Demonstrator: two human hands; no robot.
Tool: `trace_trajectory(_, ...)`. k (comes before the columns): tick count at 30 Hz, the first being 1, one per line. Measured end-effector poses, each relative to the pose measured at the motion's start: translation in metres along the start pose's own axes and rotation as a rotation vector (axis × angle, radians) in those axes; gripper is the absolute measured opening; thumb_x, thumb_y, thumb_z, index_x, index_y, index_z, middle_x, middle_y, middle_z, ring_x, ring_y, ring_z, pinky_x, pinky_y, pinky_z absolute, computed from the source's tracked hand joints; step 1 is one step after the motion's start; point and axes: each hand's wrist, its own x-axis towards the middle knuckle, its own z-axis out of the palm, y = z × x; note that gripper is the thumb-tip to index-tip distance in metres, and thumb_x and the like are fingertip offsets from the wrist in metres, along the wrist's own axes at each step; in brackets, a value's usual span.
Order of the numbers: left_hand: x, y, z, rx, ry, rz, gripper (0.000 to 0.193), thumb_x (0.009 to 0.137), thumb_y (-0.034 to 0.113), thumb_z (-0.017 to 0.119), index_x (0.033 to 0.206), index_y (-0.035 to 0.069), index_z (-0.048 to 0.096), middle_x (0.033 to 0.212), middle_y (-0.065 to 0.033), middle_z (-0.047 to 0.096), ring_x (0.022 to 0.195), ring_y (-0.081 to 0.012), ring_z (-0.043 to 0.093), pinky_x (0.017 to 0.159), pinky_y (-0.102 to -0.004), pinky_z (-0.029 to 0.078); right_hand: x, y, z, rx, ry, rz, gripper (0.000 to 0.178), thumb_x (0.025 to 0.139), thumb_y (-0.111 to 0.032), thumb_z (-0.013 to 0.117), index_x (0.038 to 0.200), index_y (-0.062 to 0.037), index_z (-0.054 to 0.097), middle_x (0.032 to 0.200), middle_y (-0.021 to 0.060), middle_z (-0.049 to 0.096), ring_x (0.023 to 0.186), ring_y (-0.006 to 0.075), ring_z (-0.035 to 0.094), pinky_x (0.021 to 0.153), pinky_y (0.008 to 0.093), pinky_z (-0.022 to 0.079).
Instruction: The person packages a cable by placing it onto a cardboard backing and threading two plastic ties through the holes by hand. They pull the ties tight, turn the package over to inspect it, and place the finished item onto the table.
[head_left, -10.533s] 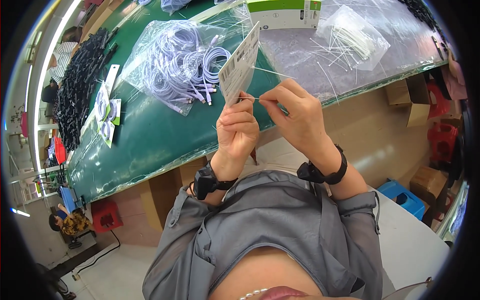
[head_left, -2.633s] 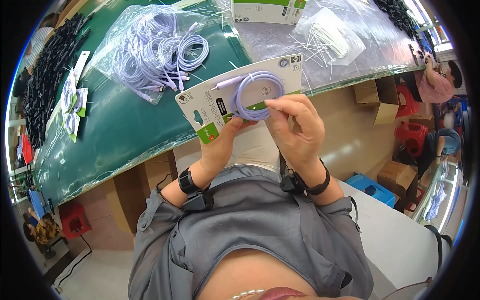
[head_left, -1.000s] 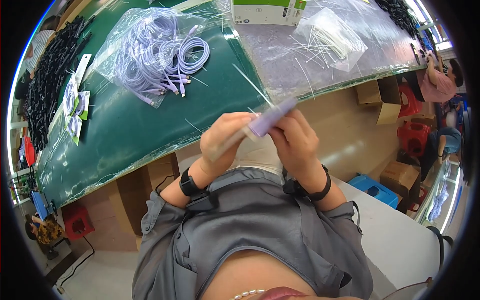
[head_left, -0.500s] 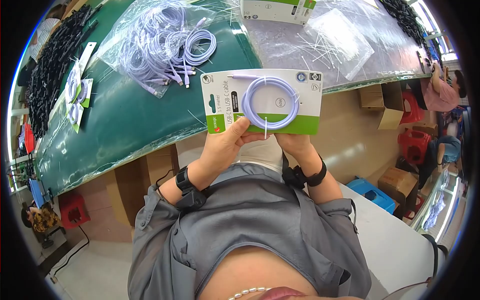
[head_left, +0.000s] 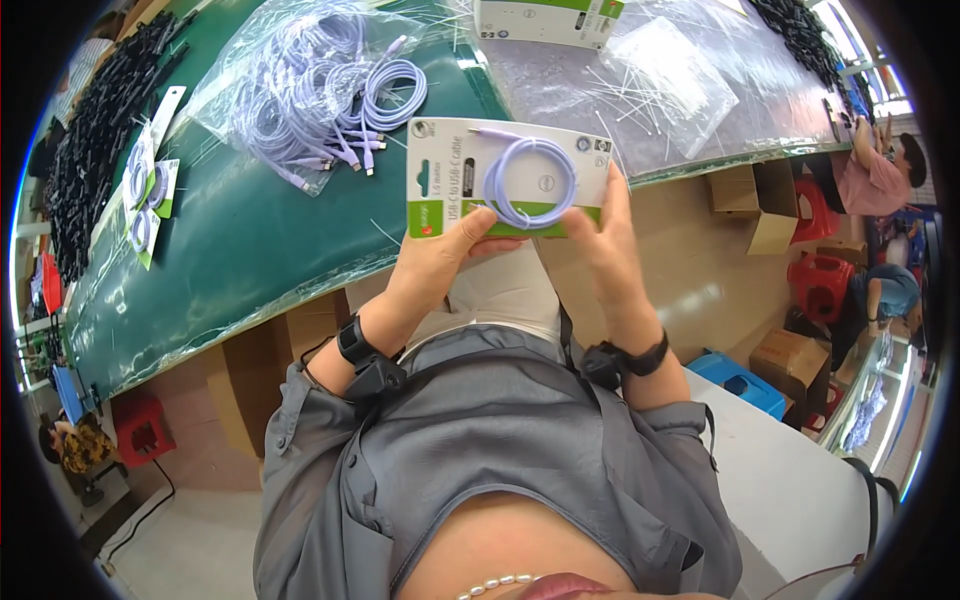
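Note:
A white and green cardboard packaging card (head_left: 520,205) is held up in front of me at the table edge. On its front lies a coiled lilac USB cable (head_left: 572,180), one plug pointing left along the top. My left hand (head_left: 440,260) grips the card's lower left corner, thumb on the front and fingers behind. My right hand (head_left: 612,245) is at the card's right end, slightly blurred. Its thumb lies over the lower right corner by the coil, and its fingers run up along the right edge.
A clear bag of lilac cables (head_left: 310,90) lies on the green table (head_left: 240,230). Carded cables (head_left: 145,205) sit to the left, beside a heap of black parts (head_left: 105,140). White cable ties (head_left: 640,100) and another card (head_left: 550,22) lie at the far right.
My right hand has moved from under the card to its right end, thumb now on the front. The card has tilted and shifted slightly up. The white tie tail below the coil no longer shows.

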Motion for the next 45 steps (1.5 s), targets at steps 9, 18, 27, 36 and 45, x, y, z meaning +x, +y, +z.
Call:
trace_trajectory(9, 0.005, -0.036, 0.019, -0.172, 0.138, 0.12, 0.033, 0.089, 0.003, 0.061, 0.12, 0.004, 0.051, 0.112, -0.0076, 0.061, 0.102, -0.0185, 0.061, 0.092, -0.0354, 0.051, 0.004, 0.023, 0.033, 0.113, 0.165, -0.051, 0.059, 0.082, -0.013, 0.071, 0.127, 0.0036, 0.036, 0.114, 0.012, 0.052, 0.104, 0.0157, 0.054, 0.087, 0.0284, 0.046)
trace_trajectory(18, 0.007, -0.035, 0.017, -0.288, 0.146, 0.054, 0.031, 0.09, 0.005, 0.061, 0.119, 0.004, 0.051, 0.111, -0.0064, 0.061, 0.101, -0.0161, 0.061, 0.086, -0.0323, 0.053, -0.003, 0.042, 0.029, 0.122, 0.231, -0.054, 0.042, 0.088, -0.013, 0.061, 0.119, 0.0035, 0.038, 0.111, 0.0121, 0.053, 0.099, 0.0118, 0.053, 0.084, 0.0277, 0.046)
trace_trajectory(27, 0.002, -0.017, 0.012, -0.325, 0.039, -0.027, 0.032, 0.091, 0.007, 0.06, 0.12, 0.003, 0.049, 0.111, -0.0075, 0.062, 0.099, -0.0179, 0.063, 0.088, -0.0353, 0.054, 0.012, 0.047, -0.003, 0.72, -0.089, 0.235, 0.044, 0.091, -0.013, 0.059, 0.129, 0.0008, 0.041, 0.124, 0.0136, 0.053, 0.111, 0.0159, 0.052, 0.092, 0.0306, 0.046)
trace_trajectory(36, -0.014, -0.003, 0.017, -0.227, -0.013, -0.16, 0.034, 0.091, 0.007, 0.06, 0.122, 0.002, 0.047, 0.113, -0.0086, 0.061, 0.1, -0.019, 0.063, 0.086, -0.0364, 0.055, -0.001, 0.064, 0.0, 0.291, -0.398, 0.111, 0.056, 0.086, -0.014, 0.065, 0.135, -0.0028, 0.041, 0.129, 0.0112, 0.052, 0.115, 0.0177, 0.051, 0.095, 0.0323, 0.047)
trace_trajectory(45, -0.02, -0.004, 0.018, -0.104, -0.029, -0.218, 0.033, 0.089, 0.009, 0.063, 0.119, 0.003, 0.052, 0.11, -0.0076, 0.063, 0.096, -0.0164, 0.064, 0.083, -0.0319, 0.055, 0.021, 0.049, -0.027, 0.133, -0.203, 0.262, 0.026, 0.09, -0.006, 0.055, 0.116, -0.003, 0.055, 0.108, 0.0072, 0.059, 0.099, 0.0129, 0.057, 0.085, 0.0256, 0.048)
